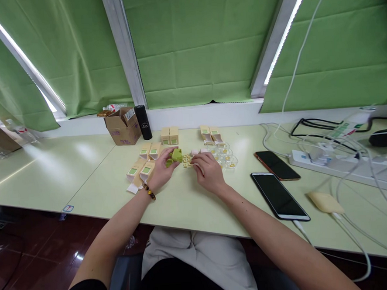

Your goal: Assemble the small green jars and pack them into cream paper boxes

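My left hand (162, 169), with a beaded bracelet at the wrist, is closed around a small green block-shaped item (177, 155). The fingers of my right hand (208, 170) are pinched together just right of a sheet of small yellow squares (186, 161); what they hold, if anything, is too small to make out. White rounded pieces (195, 152) lie just beyond my right fingers. To the right of that hand sit several clear plastic cups or shells (229, 160) with yellow marks. Open small cream boxes (134, 171) with green labels stand by my left hand.
More cream boxes (170, 136) stand behind, and another open pair (211, 135) lies further right. A cardboard carton (123, 127) and black tumbler (142, 122) are at the back. On the right are two phones (279, 195), a power strip (339, 166) and tangled cables.
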A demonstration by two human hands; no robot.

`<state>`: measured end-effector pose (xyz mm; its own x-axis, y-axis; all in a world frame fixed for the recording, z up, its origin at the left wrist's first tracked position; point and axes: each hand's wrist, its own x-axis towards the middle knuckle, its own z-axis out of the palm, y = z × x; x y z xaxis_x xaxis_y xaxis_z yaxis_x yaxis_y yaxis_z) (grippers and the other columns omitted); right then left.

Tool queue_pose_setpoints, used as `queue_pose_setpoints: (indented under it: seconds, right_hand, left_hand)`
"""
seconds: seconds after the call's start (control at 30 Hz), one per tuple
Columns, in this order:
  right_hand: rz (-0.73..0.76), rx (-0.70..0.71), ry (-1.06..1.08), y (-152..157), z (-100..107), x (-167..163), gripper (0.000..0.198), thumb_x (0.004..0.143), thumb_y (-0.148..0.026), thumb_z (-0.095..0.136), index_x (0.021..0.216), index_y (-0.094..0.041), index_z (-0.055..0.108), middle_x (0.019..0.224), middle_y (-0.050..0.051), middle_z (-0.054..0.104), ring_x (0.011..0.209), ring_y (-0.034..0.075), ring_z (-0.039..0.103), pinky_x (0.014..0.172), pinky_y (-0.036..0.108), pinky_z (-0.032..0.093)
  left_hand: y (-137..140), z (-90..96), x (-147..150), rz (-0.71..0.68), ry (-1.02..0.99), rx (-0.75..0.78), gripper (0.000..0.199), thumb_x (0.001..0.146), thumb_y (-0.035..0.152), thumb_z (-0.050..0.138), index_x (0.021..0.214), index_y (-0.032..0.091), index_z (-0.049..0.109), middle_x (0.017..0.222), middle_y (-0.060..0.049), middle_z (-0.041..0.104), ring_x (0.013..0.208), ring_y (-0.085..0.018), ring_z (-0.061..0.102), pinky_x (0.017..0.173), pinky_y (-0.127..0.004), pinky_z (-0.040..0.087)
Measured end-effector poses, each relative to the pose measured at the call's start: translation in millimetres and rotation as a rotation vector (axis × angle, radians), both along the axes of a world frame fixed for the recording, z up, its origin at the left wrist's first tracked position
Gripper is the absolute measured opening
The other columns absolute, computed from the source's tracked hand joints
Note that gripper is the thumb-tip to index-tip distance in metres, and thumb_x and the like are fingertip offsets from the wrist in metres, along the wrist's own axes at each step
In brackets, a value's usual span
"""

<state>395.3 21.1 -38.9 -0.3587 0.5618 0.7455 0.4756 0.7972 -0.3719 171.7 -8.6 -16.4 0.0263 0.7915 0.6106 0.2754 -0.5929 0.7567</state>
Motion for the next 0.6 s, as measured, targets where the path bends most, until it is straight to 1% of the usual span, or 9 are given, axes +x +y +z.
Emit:
queue_pose_setpoints:
  seconds: [0.03,0.1,0.17,0.23,0.3,0.37,0.5,0.6]
  right_hand:
    - [-0.029,0.017,-0.082,1.6,-1.2,0.5,0.024,0.098,-0.014,0.056,0.105,-0.024,0.077,0.117,0.01,0.078,0.12,0.033,0.061,0.1,0.052,0.056]
    - [-0.066,0.036,-0.251,3.3,-3.7,0.9,0.029,0.094,-0.008,0.057,0.104,-0.023,0.079,0.121,0.01,0.079,0.13,0.035,0.057,0.108,0.054,0.05]
    - [-0.088,0.054,-0.403,3.0,-5.5,0.7,0.035,0.087,-0.003,0.059,0.108,-0.021,0.08,0.129,0.01,0.077,0.14,0.037,0.052,0.117,0.056,0.042]
    - [-0.1,0.067,-0.508,1.3,-6.2,0.1,0.039,0.082,-0.001,0.06,0.111,-0.019,0.08,0.136,0.012,0.075,0.146,0.038,0.048,0.124,0.058,0.034]
    - [-0.107,0.075,-0.565,-0.7,-6.1,-1.0,0.039,0.081,-0.001,0.06,0.11,-0.018,0.079,0.139,0.014,0.072,0.149,0.039,0.046,0.127,0.06,0.029]
    - [-0.114,0.084,-0.596,-2.2,-5.8,-2.5,0.035,0.083,-0.002,0.059,0.109,-0.017,0.078,0.137,0.016,0.072,0.148,0.038,0.047,0.128,0.06,0.028]
    - [-0.142,0.119,-0.621,-3.2,-6.7,-6.9,0.031,0.091,-0.003,0.054,0.106,-0.017,0.078,0.122,0.016,0.074,0.142,0.036,0.052,0.129,0.06,0.029]
    - [-0.145,0.134,-0.606,-2.8,-8.5,-10.4,0.031,0.093,-0.004,0.053,0.103,-0.017,0.078,0.114,0.016,0.075,0.138,0.036,0.055,0.13,0.059,0.03]
  left_hand:
    - [1.7,0.0,-0.5,-0.059,-0.102,-0.073,0.05,0.092,0.041,0.081,0.138,0.024,0.069,0.137,-0.013,0.067,0.127,-0.026,0.063,0.108,-0.041,0.053]
    - [3.6,0.3,-0.3,-0.163,-0.253,-0.187,0.058,0.088,0.051,0.085,0.136,0.021,0.071,0.128,-0.013,0.072,0.116,-0.023,0.067,0.102,-0.038,0.055]
    - [3.9,0.6,1.4,-0.222,-0.347,-0.244,0.064,0.083,0.056,0.088,0.133,0.02,0.073,0.122,-0.012,0.074,0.107,-0.021,0.067,0.095,-0.035,0.055]
    - [2.9,1.0,3.7,-0.258,-0.404,-0.268,0.065,0.081,0.057,0.09,0.132,0.019,0.074,0.122,-0.013,0.074,0.104,-0.02,0.066,0.091,-0.032,0.054]
    - [1.4,1.5,5.6,-0.292,-0.434,-0.288,0.063,0.083,0.054,0.09,0.131,0.018,0.074,0.123,-0.014,0.074,0.103,-0.019,0.066,0.091,-0.031,0.053]
    - [-0.1,2.2,6.6,-0.321,-0.449,-0.3,0.059,0.085,0.052,0.089,0.131,0.018,0.075,0.124,-0.015,0.073,0.103,-0.019,0.066,0.092,-0.031,0.053]
    - [-2.7,4.0,6.9,-0.349,-0.469,-0.311,0.059,0.085,0.051,0.089,0.132,0.019,0.075,0.125,-0.014,0.073,0.106,-0.02,0.066,0.092,-0.031,0.052]
    - [-4.9,5.2,7.6,-0.351,-0.455,-0.32,0.061,0.085,0.051,0.088,0.136,0.02,0.074,0.127,-0.014,0.072,0.108,-0.02,0.066,0.093,-0.031,0.052]
